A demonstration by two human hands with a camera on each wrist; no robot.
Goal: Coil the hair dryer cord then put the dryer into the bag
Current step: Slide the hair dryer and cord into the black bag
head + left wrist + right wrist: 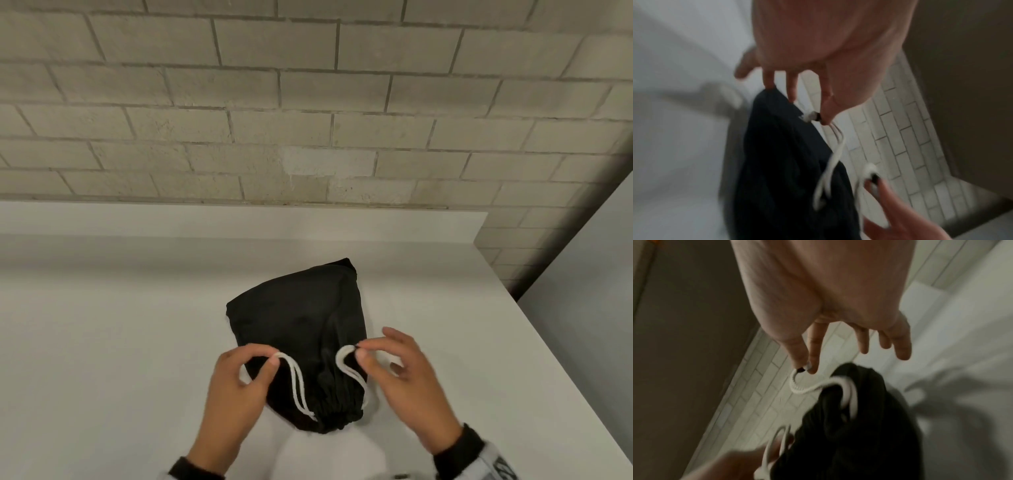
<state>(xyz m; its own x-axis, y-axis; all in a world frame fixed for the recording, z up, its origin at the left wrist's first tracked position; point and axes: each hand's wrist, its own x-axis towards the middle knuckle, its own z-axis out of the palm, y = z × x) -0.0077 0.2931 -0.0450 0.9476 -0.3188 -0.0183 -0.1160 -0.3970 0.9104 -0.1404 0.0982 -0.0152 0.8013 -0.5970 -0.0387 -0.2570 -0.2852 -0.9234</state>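
A black drawstring bag (298, 325) lies bulging on the white counter (102, 342), its gathered mouth (337, 416) toward me and drawn closed. The hair dryer and its cord are hidden from every view. My left hand (239, 380) pinches the end of the left white drawstring (296, 383) between thumb and forefinger. My right hand (400, 373) pinches the end of the right white drawstring (346, 366) the same way, its other fingers spread. In the left wrist view the left drawstring (830, 164) runs down from the pinch; in the right wrist view the right drawstring (797, 386) loops under the fingertips.
A pale brick wall (308, 102) rises behind the counter. The counter's right edge (548, 342) runs diagonally, with a grey gap and another surface (599, 274) beyond it.
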